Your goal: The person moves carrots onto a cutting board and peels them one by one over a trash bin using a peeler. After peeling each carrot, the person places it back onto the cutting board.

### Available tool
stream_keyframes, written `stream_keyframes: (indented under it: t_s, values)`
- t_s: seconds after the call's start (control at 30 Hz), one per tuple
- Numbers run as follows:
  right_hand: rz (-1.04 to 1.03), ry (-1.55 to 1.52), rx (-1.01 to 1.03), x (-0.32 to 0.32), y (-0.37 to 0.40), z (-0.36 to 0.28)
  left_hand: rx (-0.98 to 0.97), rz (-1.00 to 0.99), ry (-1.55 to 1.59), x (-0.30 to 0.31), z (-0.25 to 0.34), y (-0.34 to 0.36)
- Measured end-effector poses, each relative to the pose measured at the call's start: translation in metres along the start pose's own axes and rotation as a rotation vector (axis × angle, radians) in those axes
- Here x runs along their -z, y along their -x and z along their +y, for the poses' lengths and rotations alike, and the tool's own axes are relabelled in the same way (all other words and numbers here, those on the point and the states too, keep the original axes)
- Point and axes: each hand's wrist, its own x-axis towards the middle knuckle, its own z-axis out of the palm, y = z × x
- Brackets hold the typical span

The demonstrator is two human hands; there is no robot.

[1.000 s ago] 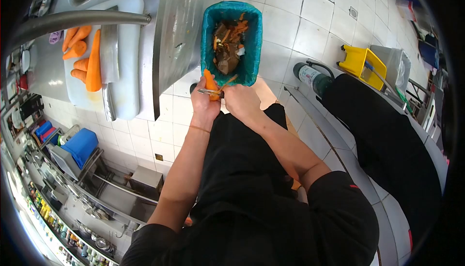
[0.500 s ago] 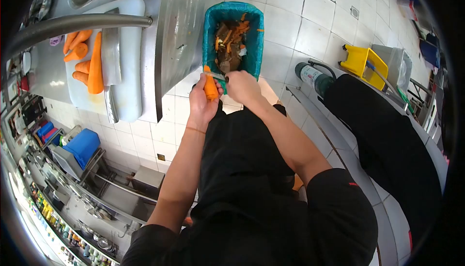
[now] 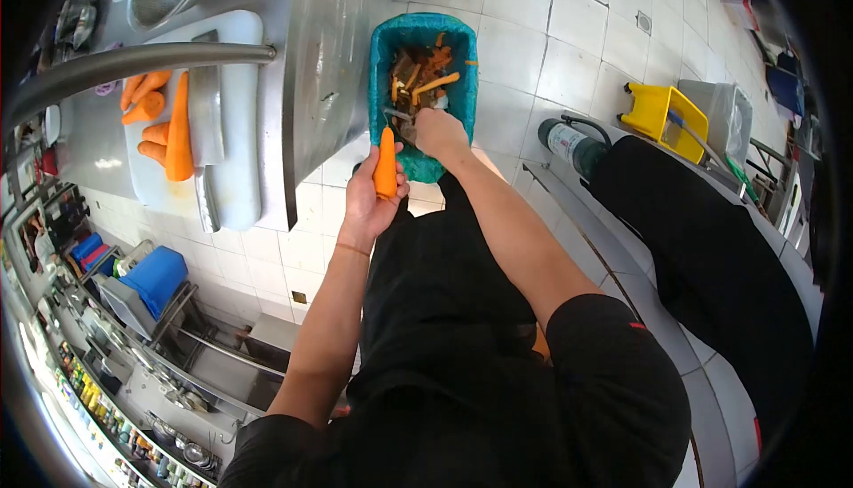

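Note:
My left hand point(image 3: 366, 202) is wrapped round a carrot point(image 3: 386, 165), its narrow end pointing away from me. Just past that tip, my right hand point(image 3: 439, 139) grips a peeler point(image 3: 397, 114), whose metal head shows over the bin while its handle is mostly hidden in my fingers. Below both hands stands a bin point(image 3: 468, 97) lined with a teal bag. Orange carrot peelings point(image 3: 437, 66) and brown scraps lie inside it, and a long strip of peel point(image 3: 435, 87) lies across the top of them.
On the left, a steel table holds a white cutting board point(image 3: 238, 88) with a cleaver point(image 3: 205, 124) and several carrots point(image 3: 179, 142). A metal rail point(image 3: 169, 53) crosses above it. To the right are a green gas cylinder point(image 3: 576, 146), a yellow bucket point(image 3: 662, 118) and another person's black-clothed leg point(image 3: 711, 248).
The peeler has moved off the carrot, forward past its tip. A long peel strip now lies in the bin. The carrot stays in my left hand.

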Motion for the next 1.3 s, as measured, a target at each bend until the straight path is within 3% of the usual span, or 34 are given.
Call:
stream_keyframes:
  t_s: [0.07,0.13,0.2,0.27,0.3,0.4,0.5,0.57,0.6,0.67,0.7,0.73,0.8,0.83,0.87,0.93,0.97,1.0,1.07,1.13,1.2,1.23,1.3]
  values:
    - [0.025,0.011,0.061,0.001,-0.009,0.008,-0.014,-0.029,-0.022,-0.007,0.009,0.008]
    - [-0.185,-0.861,-0.156,0.030,0.012,0.002,0.005,0.023,-0.329,-0.012,0.016,0.012]
    - [-0.302,-1.280,-0.030,0.052,0.043,-0.006,-0.029,-0.168,-0.531,-0.002,0.014,0.007]
    - [-0.411,-1.223,0.061,0.066,0.058,-0.011,-0.139,-0.288,-0.826,-0.008,0.017,0.010]
    - [-0.362,-1.255,0.087,0.065,0.057,-0.008,-0.184,-0.379,-0.842,-0.016,0.020,0.014]
    - [-0.159,-1.238,0.088,0.090,0.065,-0.007,-0.092,-0.433,-0.557,-0.034,0.023,0.017]
    - [-0.007,-1.046,0.027,0.118,0.074,-0.008,-0.183,-0.407,-0.339,-0.027,0.017,-0.007]
    - [0.311,-0.776,0.194,0.105,0.051,0.008,-0.123,-0.155,-0.548,-0.024,0.019,-0.019]
    - [0.311,-0.754,0.229,0.112,0.055,0.001,-0.160,-0.162,-0.532,-0.024,0.021,-0.022]
    - [0.377,-0.614,0.264,0.119,0.061,-0.011,-0.191,-0.109,-0.805,-0.022,0.026,-0.023]
    - [0.375,-0.583,0.269,0.123,0.063,-0.019,-0.345,0.053,-1.257,-0.036,0.037,-0.011]
    - [0.370,-0.566,0.288,0.127,0.060,-0.030,-0.363,0.060,-1.239,-0.040,0.045,-0.002]
    - [0.453,-0.612,0.276,0.138,0.083,-0.066,-1.222,0.213,-1.334,-0.041,0.050,0.013]
    - [0.451,-0.605,0.282,0.143,0.093,-0.084,-1.316,-0.068,-1.136,-0.052,0.075,0.044]
    - [0.393,-0.682,0.294,0.150,0.102,-0.105,-1.324,-0.067,-1.129,-0.051,0.097,0.061]
    - [0.343,-0.759,0.305,0.150,0.105,-0.141,-1.263,-0.277,-1.359,-0.040,0.136,0.090]
    - [0.308,-0.807,0.417,0.147,0.104,-0.159,-1.201,-0.183,-1.380,-0.036,0.156,0.105]
    - [0.274,-0.853,0.524,0.144,0.104,-0.179,-1.259,-0.122,-1.334,-0.030,0.176,0.119]
    - [0.165,-0.952,0.493,0.140,0.109,-0.236,-1.346,-0.050,-1.363,-0.010,0.220,0.134]
    - [0.163,-0.916,0.572,0.117,0.073,-0.270,-1.377,-0.052,-1.435,0.009,0.265,0.137]
    - [0.220,-0.919,0.477,0.103,0.041,-0.311,-1.543,0.064,-1.647,0.024,0.307,0.125]
    - [0.273,-0.835,0.448,0.102,0.022,-0.323,-1.540,0.035,-1.653,0.030,0.327,0.111]
    - [0.338,-0.754,0.398,0.100,-0.009,-0.334,-1.356,0.027,-1.912,0.035,0.357,0.088]
